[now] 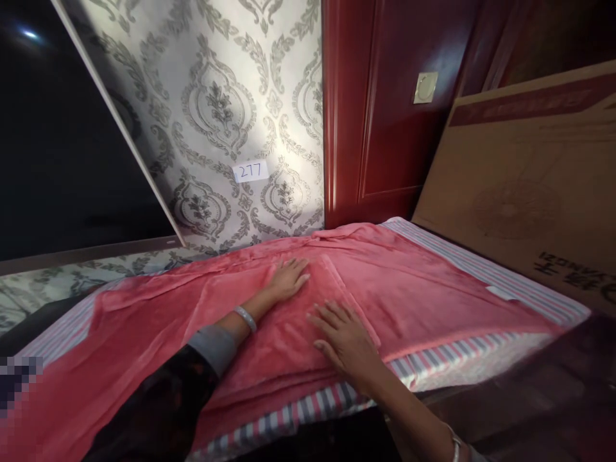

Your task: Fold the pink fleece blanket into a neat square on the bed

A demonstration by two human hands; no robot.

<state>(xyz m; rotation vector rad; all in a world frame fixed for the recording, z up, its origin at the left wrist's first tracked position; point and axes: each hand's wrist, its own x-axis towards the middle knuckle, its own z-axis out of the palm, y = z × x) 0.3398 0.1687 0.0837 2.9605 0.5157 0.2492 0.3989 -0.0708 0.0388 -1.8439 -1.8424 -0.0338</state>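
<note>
Both hands (289, 277) (344, 337) lie flat on pink blanket (414, 289).

A home bedroom: a striped mattress (505, 282) under a pink blanket (409, 289), damask wallpaper (216, 96), a red wooden door (385, 115).

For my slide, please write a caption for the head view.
Both hands, left hand and right hand, flat on a pink blanket.

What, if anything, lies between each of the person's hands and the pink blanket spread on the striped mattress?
Nothing visible does. The left hand and the right hand both lie flat, palms down, directly on the pink blanket, which covers the striped mattress.
</note>
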